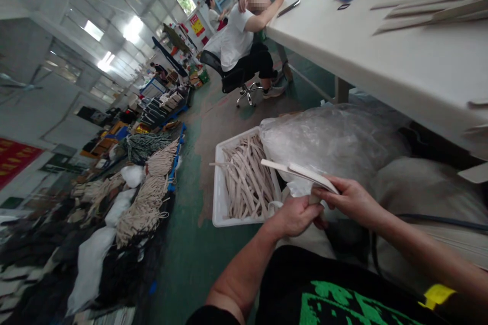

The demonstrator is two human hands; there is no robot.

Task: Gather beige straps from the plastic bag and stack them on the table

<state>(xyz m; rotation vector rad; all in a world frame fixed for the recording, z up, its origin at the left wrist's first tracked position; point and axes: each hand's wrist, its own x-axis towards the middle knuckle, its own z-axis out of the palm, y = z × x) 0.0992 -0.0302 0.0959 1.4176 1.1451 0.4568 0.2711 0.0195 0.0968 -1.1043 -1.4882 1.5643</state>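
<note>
My right hand (353,200) is closed on a flat cream fabric strip (297,172) that points left over a clear plastic bag (328,139). My left hand (295,215) is curled just below it, pinching the near end of the same strip or a bit of white cloth; I cannot tell which. A white plastic crate (220,188) full of several loose cream strips (246,180) stands on the floor just left of both hands.
A long white worktable (381,56) runs along the right with flat strips and cables on it. A person in a white shirt sits on a black office chair (232,78) at its far end. Bundled cords and bags (147,198) line the floor on the left.
</note>
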